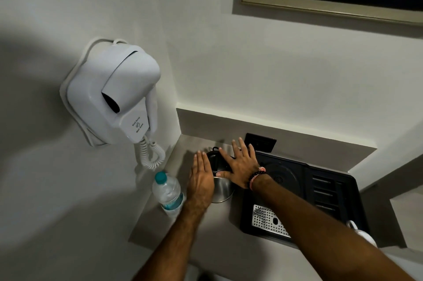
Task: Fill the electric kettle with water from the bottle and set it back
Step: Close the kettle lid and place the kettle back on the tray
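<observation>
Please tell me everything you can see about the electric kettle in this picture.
The round electric kettle with a shiny steel body and black top stands upright on the grey counter, off the round base of the black tray to its right. The capped clear plastic water bottle stands to its left. The left hand lies flat against its left side, and the right hand rests open on its black lid. Its handle is mostly hidden.

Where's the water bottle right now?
In the head view, the water bottle stands capped on the counter at the left, near the wall below the hair dryer, just left of the left hand and kettle.
</observation>
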A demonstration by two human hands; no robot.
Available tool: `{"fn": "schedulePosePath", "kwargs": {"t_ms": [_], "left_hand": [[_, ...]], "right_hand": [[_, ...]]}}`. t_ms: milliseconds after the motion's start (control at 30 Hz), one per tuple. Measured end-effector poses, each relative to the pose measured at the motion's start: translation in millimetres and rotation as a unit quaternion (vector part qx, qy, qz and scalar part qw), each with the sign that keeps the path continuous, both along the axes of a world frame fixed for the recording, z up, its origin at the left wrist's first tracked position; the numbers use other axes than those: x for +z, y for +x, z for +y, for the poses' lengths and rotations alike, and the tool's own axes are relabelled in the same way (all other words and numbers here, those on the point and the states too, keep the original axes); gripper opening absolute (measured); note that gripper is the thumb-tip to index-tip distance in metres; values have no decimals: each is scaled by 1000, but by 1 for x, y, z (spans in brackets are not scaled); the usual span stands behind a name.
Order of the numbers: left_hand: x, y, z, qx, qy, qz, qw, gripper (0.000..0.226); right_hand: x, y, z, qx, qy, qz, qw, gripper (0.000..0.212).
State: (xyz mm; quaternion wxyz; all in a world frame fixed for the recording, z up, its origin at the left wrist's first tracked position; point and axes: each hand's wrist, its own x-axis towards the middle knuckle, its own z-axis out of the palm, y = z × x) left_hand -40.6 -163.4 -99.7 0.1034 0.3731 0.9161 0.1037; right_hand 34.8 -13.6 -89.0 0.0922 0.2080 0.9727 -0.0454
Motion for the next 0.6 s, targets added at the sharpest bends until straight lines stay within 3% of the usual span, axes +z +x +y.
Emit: {"fn": "schedulePosePath", "kwargs": {"t_ms": [233, 300, 367, 467, 600], "left_hand": [[-7, -1, -1, -5, -15, 1, 1000, 82], [-6, 0, 0, -3, 23, -12, 1000, 80], [-5, 3, -1, 39, 124, -37, 991, 75], [-2, 6, 5, 164, 251, -114, 947, 71], [-3, -3, 19, 272, 310, -220, 884, 89]], "right_hand": [[-4, -1, -3, -3, -3, -4, 1000, 92], [-4, 1, 0, -6, -31, -2, 1000, 92], [-5, 5, 3, -12, -64, 10, 998, 92], [-9, 17, 10, -33, -110, 21, 993, 96], [-14, 35, 20, -68, -166, 34, 983, 88]]}}
